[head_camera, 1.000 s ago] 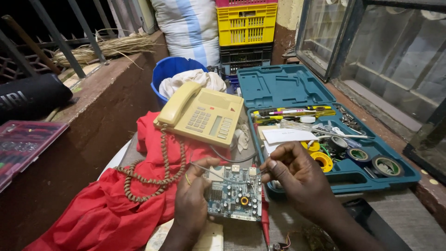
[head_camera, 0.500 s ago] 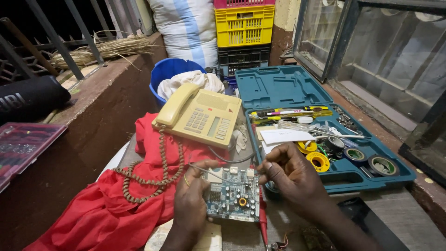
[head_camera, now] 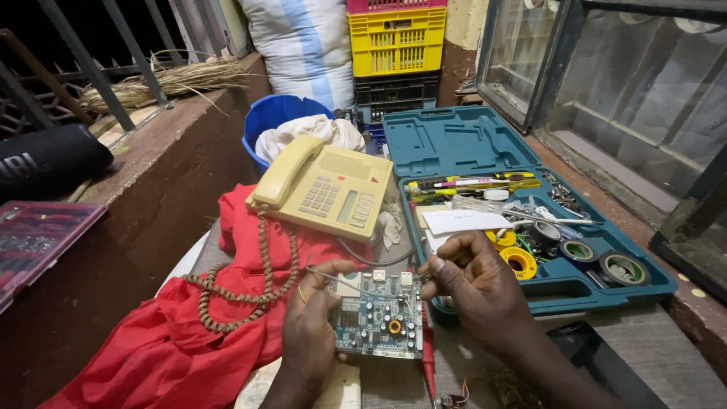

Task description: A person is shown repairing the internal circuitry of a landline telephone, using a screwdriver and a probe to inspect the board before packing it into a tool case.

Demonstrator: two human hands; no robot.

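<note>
A circuit board [head_camera: 379,314] sits low in the middle, above the table edge, gripped at its left side by the left hand [head_camera: 310,326]. The right hand [head_camera: 473,284] pinches a thin wire [head_camera: 356,286] over the board's top. Behind lie a red cloth [head_camera: 227,303], a beige telephone [head_camera: 326,185] and an open teal toolcase [head_camera: 469,144].

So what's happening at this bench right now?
A person holds a small blue-green circuit board in the left hand, while the right hand pinches a thin wire at the board's top edge. Behind it a beige desk telephone sits on red cloth, beside an open teal tool case.
</note>
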